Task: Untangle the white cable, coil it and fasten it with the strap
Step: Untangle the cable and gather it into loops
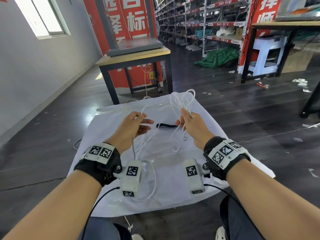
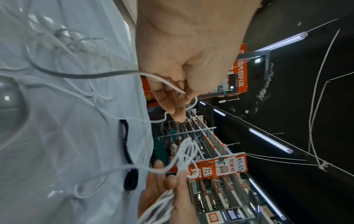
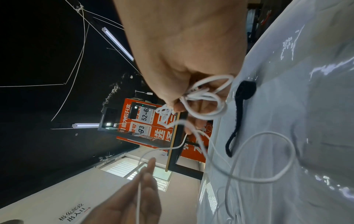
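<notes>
Pinched between thumb and fingertips of the left hand [image 1: 134, 122] is one strand of the thin white cable [image 1: 174, 135], while the right hand [image 1: 187, 121] grips a bunch of its loops, which stand up above the fist and hang slack below. Just beyond the hands, a black fabric strap [image 1: 166, 125] lies flat on the white plastic-covered sheet [image 1: 173, 191]. Farther off stands a wood-topped table with black metal legs [image 1: 135, 58].

White cable [image 1: 181, 99] — black strap [image 1: 167, 125] — sheet [image 1: 204, 122] seemingly white.
</notes>
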{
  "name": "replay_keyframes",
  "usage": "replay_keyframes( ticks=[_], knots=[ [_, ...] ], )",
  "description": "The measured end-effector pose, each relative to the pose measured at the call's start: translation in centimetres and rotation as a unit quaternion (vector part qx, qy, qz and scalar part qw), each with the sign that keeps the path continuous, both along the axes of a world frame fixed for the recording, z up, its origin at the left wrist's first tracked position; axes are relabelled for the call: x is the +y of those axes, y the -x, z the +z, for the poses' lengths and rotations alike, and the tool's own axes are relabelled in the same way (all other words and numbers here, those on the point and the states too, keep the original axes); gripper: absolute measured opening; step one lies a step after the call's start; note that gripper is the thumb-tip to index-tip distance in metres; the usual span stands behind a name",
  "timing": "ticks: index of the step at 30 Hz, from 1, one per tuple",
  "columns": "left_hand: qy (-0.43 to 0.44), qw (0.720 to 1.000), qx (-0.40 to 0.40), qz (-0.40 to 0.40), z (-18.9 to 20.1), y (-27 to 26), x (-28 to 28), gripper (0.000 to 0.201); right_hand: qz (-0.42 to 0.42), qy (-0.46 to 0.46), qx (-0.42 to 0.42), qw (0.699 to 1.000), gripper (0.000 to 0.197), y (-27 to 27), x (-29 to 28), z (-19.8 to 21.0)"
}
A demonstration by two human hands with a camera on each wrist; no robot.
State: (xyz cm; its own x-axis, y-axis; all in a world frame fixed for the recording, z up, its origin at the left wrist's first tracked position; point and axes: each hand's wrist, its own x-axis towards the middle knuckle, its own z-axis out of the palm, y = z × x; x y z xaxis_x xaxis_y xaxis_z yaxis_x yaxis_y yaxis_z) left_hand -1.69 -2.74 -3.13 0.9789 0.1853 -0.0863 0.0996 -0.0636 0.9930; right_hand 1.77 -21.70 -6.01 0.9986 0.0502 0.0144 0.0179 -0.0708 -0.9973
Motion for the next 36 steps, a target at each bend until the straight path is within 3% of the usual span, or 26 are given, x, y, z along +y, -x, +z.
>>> replay_keyframes(
  ticks=[4, 7, 9, 11, 13, 15, 19, 21, 24, 26, 30, 33, 36],
  knots=[
    [0.043, 0.997, -0.061, 0.024, 2.0, 0.1, 0.1, 0.013, 0.067, 0.005, 0.046, 0.997, 0.028, 0.3, 0.7, 0.0],
    [-0.028, 0.995, -0.098, 0.004, 3.1, 0.2, -0.3, 0.019, 0.121, 0.035, 0.076, 0.989, 0.034, 0.7, 1.2, 0.4],
    [-0.105, 0.986, -0.116, -0.051, 3.5, 0.5, -0.8, 0.022, 0.149, 0.060, 0.085, 0.983, 0.037, 1.0, 1.8, 0.6],
    [-0.217, 0.959, -0.113, -0.142, 3.7, 1.0, -1.6, 0.024, 0.158, 0.086, 0.082, 0.980, 0.037, 1.1, 2.4, 0.6],
    [-0.360, 0.901, -0.097, -0.224, 3.6, 1.3, -2.2, 0.025, 0.160, 0.097, 0.079, 0.979, 0.031, 1.3, 2.9, 0.6],
    [-0.437, 0.861, -0.090, -0.246, 3.5, 1.5, -2.4, 0.026, 0.174, 0.094, 0.082, 0.977, 0.027, 1.6, 3.2, 0.6],
    [-0.372, 0.906, -0.090, -0.178, 3.7, 1.3, -1.5, 0.029, 0.205, 0.069, 0.113, 0.970, 0.033, 1.9, 3.3, 0.4],
    [-0.387, 0.909, -0.086, -0.129, 3.4, 0.8, -0.5, 0.030, 0.220, 0.028, 0.128, 0.967, 0.030, 1.8, 3.1, 0.3],
    [-0.363, 0.927, -0.016, -0.091, 2.2, 0.1, 1.2, 0.037, 0.227, 0.000, 0.148, 0.963, 0.027, 1.6, 2.8, 0.3],
    [-0.299, 0.949, 0.038, -0.091, 1.4, -0.1, 1.7, 0.035, 0.233, -0.008, 0.155, 0.960, 0.025, 1.6, 2.8, 0.5],
    [-0.133, 0.987, 0.066, -0.061, 0.7, -0.5, 1.4, 0.033, 0.248, -0.015, 0.171, 0.954, 0.029, 1.8, 3.1, 0.8],
    [-0.032, 0.993, 0.071, -0.085, 0.5, -0.6, 1.1, 0.023, 0.263, -0.030, 0.172, 0.949, 0.031, 1.9, 3.0, 1.1],
    [0.069, 0.990, 0.060, -0.111, 0.9, -0.4, 1.1, 0.026, 0.273, -0.052, 0.176, 0.944, 0.034, 1.7, 2.7, 1.1]
  ],
)
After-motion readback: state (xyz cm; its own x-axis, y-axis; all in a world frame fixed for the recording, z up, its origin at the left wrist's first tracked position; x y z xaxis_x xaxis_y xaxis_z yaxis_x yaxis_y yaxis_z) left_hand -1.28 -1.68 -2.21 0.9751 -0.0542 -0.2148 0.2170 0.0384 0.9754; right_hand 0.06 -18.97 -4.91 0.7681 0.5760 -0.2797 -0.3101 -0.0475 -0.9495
